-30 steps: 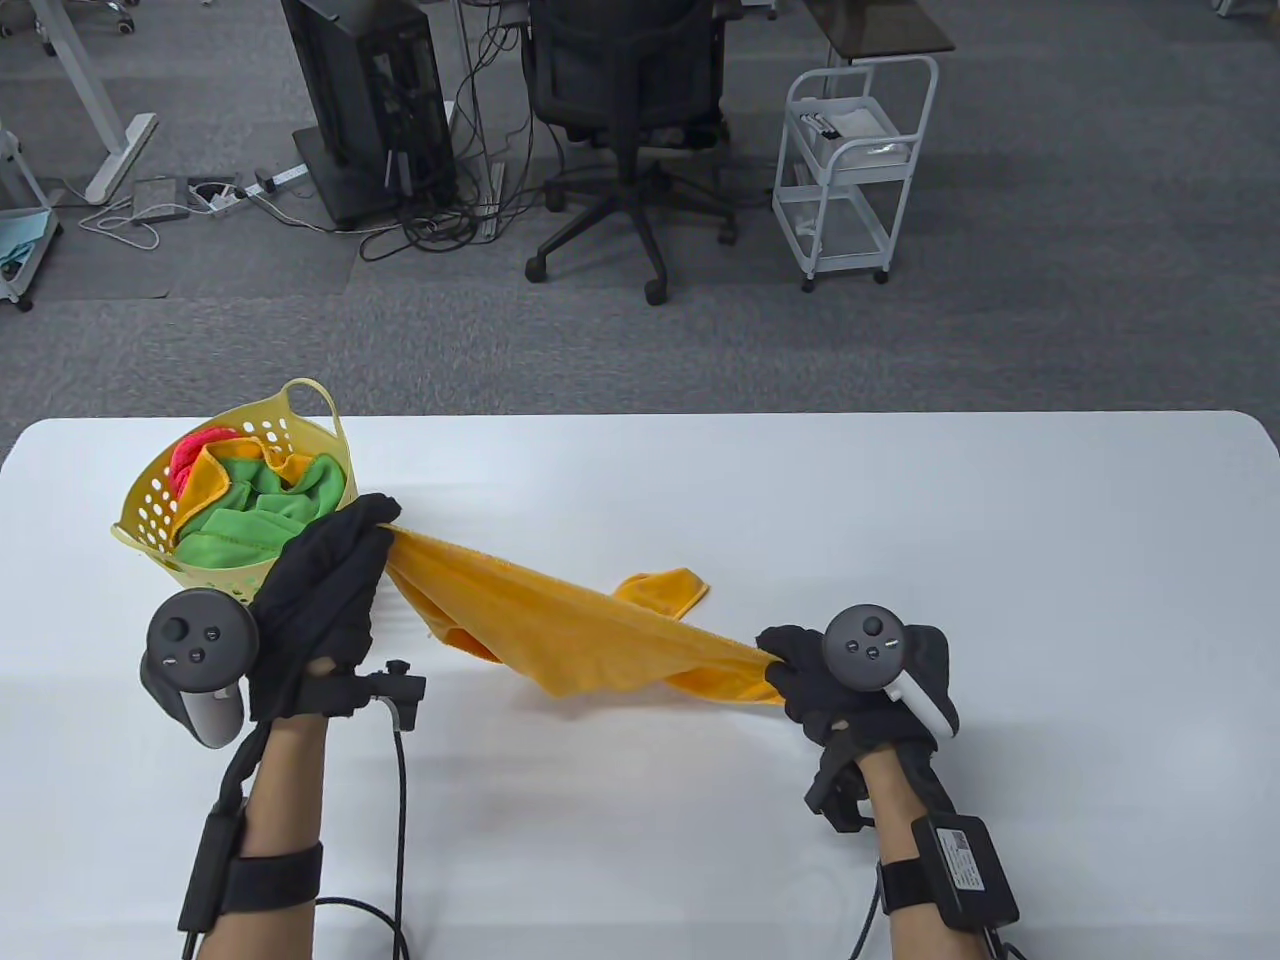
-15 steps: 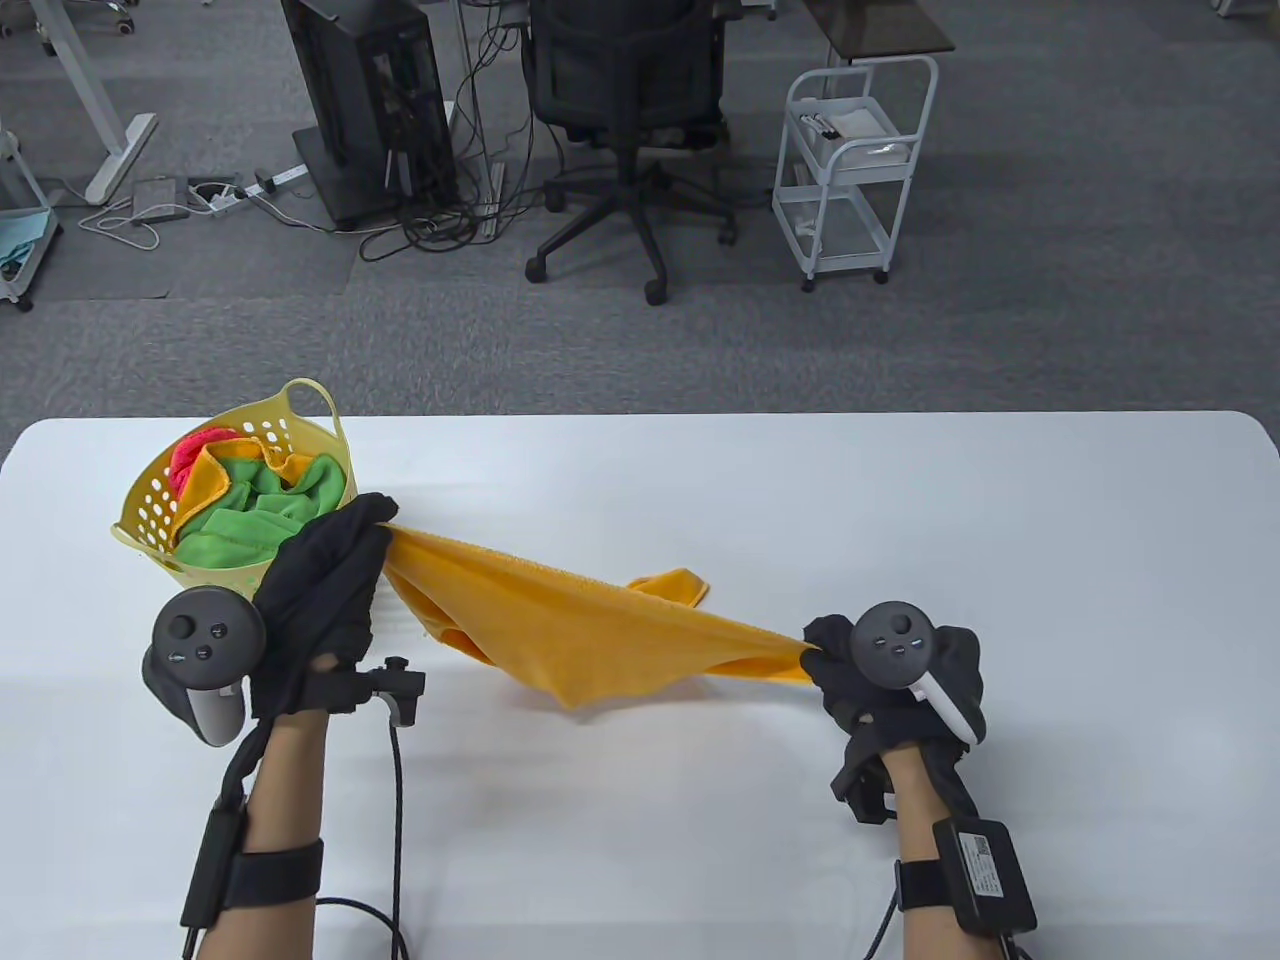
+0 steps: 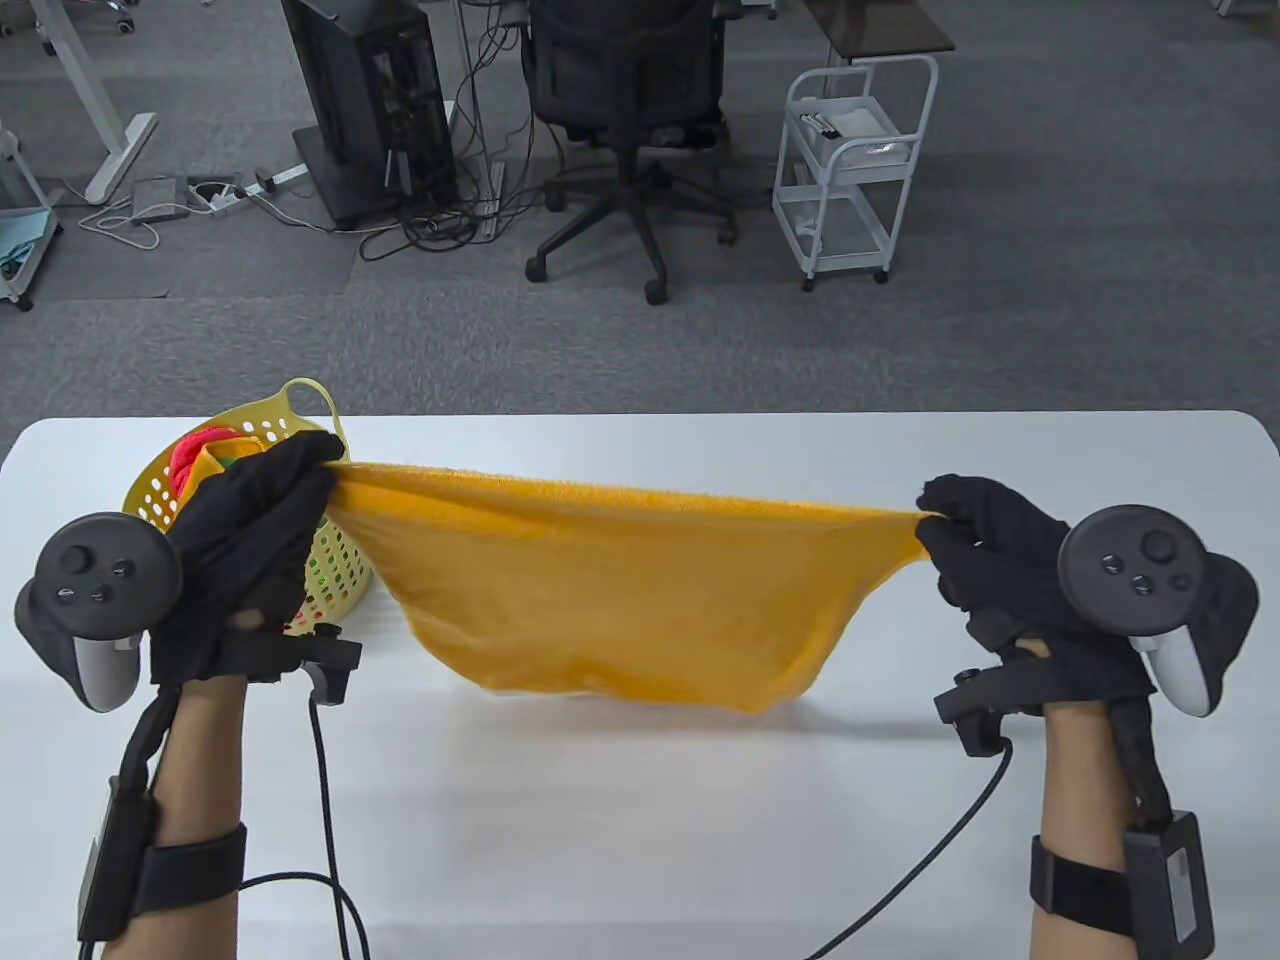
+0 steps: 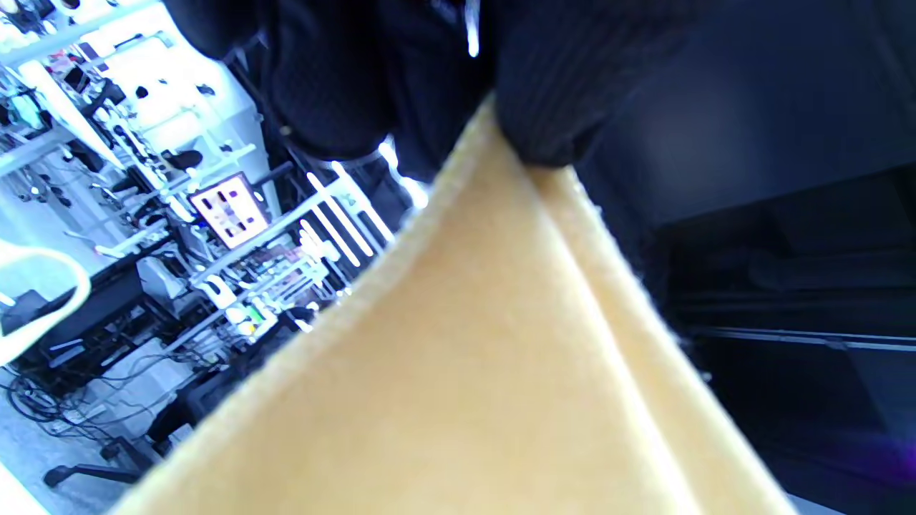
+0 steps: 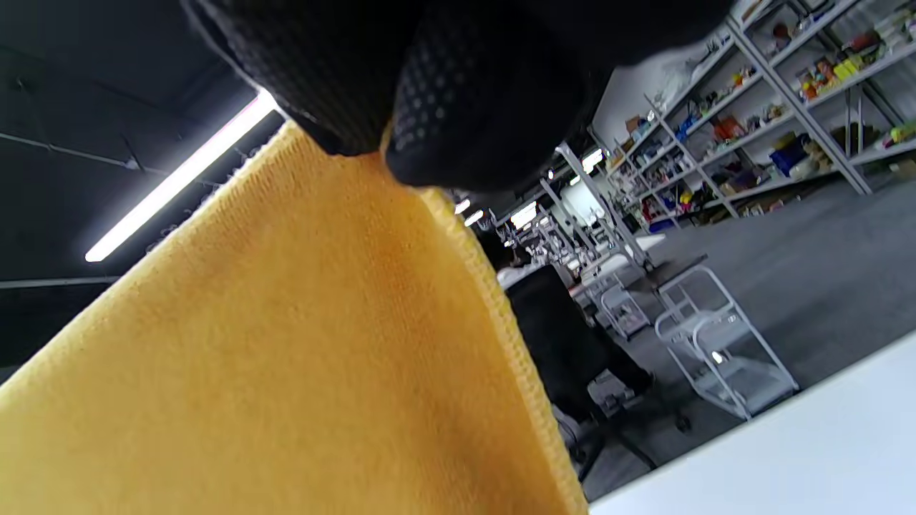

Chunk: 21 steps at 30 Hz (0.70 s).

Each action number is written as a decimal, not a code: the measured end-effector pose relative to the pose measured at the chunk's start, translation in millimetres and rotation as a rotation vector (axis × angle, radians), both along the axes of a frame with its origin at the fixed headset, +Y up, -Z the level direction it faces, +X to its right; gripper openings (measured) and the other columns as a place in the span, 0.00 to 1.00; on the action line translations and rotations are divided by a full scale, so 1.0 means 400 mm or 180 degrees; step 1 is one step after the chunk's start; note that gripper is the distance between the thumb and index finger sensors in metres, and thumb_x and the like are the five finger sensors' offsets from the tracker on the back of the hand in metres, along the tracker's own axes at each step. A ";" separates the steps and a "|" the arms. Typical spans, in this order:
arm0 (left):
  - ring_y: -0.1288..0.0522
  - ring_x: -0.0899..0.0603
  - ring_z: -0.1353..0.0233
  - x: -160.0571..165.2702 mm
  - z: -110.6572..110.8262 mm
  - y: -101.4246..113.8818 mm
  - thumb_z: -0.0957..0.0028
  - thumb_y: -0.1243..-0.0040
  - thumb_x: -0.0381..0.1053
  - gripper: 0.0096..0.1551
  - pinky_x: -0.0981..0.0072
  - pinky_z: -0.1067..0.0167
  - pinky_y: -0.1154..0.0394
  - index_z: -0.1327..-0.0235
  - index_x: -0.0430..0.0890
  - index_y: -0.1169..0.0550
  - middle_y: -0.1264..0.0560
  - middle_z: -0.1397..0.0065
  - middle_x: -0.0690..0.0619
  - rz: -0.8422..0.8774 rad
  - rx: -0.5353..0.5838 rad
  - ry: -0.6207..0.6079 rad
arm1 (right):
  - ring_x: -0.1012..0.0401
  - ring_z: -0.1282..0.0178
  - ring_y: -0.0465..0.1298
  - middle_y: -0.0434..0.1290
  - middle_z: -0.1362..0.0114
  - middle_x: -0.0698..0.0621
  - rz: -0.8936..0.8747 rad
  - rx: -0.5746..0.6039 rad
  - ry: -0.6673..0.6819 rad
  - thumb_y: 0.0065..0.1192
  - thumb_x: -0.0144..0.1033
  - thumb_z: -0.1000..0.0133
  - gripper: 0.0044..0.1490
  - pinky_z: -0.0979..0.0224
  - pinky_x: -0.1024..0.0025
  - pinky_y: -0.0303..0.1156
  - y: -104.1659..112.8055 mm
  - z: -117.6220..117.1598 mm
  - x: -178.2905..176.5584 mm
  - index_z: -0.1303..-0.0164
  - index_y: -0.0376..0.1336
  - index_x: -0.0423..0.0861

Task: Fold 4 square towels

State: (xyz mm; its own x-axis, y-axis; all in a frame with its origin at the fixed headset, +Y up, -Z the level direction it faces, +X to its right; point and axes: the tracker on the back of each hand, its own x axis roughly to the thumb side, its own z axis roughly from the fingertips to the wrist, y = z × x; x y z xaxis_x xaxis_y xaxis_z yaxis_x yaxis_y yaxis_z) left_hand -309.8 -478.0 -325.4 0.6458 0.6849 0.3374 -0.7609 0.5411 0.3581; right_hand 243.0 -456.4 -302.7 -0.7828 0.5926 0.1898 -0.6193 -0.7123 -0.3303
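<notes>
The orange towel (image 3: 610, 590) was found stretched between the hands, one corner pinched by the left hand (image 3: 245, 545), the opposite corner by the right hand (image 3: 1010, 580). The yellow basket (image 3: 335, 570) was observed behind the left hand.

White desk (image 3: 700, 850), rounded corners. One yellow perforated basket (image 3: 335, 575) stands on it near the far left corner, holding bunched towels (image 3: 195, 455).
</notes>
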 end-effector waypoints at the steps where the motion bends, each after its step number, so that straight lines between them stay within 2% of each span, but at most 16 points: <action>1: 0.23 0.33 0.36 0.004 -0.008 0.007 0.37 0.36 0.50 0.19 0.33 0.27 0.38 0.34 0.52 0.17 0.18 0.40 0.48 -0.0040 -0.0054 -0.0035 | 0.60 0.63 0.85 0.81 0.41 0.44 -0.0028 0.0016 -0.0017 0.76 0.38 0.38 0.27 0.61 0.70 0.79 0.018 0.001 0.005 0.34 0.69 0.38; 5: 0.23 0.33 0.34 0.024 -0.080 -0.007 0.37 0.35 0.51 0.19 0.33 0.27 0.38 0.35 0.53 0.17 0.18 0.39 0.49 -0.0188 -0.0358 0.0140 | 0.59 0.62 0.85 0.82 0.40 0.43 -0.0087 -0.0367 -0.0037 0.76 0.36 0.37 0.27 0.61 0.70 0.79 0.036 -0.047 0.015 0.33 0.69 0.38; 8: 0.23 0.32 0.34 0.051 -0.174 -0.041 0.37 0.35 0.51 0.18 0.33 0.27 0.38 0.35 0.54 0.17 0.17 0.37 0.49 -0.0133 -0.0668 0.0281 | 0.58 0.62 0.86 0.82 0.39 0.42 -0.0065 -0.0512 -0.0254 0.76 0.34 0.37 0.26 0.61 0.69 0.79 0.016 -0.134 0.008 0.33 0.69 0.37; 10: 0.24 0.32 0.33 0.063 -0.221 -0.045 0.37 0.35 0.51 0.18 0.33 0.27 0.38 0.35 0.54 0.17 0.18 0.35 0.48 -0.0105 -0.0778 0.0320 | 0.58 0.61 0.86 0.82 0.38 0.42 -0.0059 -0.0583 -0.0398 0.76 0.33 0.37 0.26 0.60 0.69 0.79 0.009 -0.183 0.003 0.32 0.69 0.38; 13: 0.27 0.30 0.29 0.070 -0.286 -0.038 0.37 0.35 0.51 0.18 0.31 0.27 0.41 0.35 0.55 0.17 0.20 0.31 0.46 0.0147 -0.0889 0.0340 | 0.56 0.57 0.86 0.81 0.36 0.43 -0.0332 -0.0314 -0.0677 0.74 0.34 0.36 0.25 0.57 0.66 0.80 0.000 -0.238 -0.005 0.31 0.68 0.40; 14: 0.27 0.29 0.29 0.069 -0.303 -0.031 0.37 0.35 0.50 0.18 0.31 0.26 0.42 0.35 0.55 0.17 0.20 0.31 0.46 0.0351 -0.0937 0.0364 | 0.56 0.55 0.86 0.81 0.35 0.43 -0.0565 -0.0083 -0.0778 0.74 0.34 0.36 0.25 0.56 0.65 0.80 -0.006 -0.257 -0.008 0.30 0.68 0.42; 16: 0.27 0.30 0.29 0.062 -0.322 -0.013 0.37 0.35 0.51 0.18 0.31 0.26 0.42 0.35 0.56 0.17 0.20 0.31 0.47 0.0458 -0.0791 0.0287 | 0.55 0.53 0.86 0.79 0.33 0.42 -0.0779 0.0084 -0.0794 0.73 0.35 0.36 0.25 0.54 0.65 0.79 -0.008 -0.271 -0.013 0.30 0.68 0.44; 21: 0.28 0.30 0.27 0.038 -0.294 0.004 0.38 0.35 0.51 0.18 0.32 0.26 0.42 0.37 0.59 0.17 0.21 0.28 0.47 0.0825 -0.0339 0.0074 | 0.54 0.48 0.85 0.76 0.28 0.42 -0.0909 0.0439 -0.0533 0.73 0.35 0.36 0.24 0.49 0.63 0.79 -0.002 -0.261 -0.018 0.31 0.69 0.46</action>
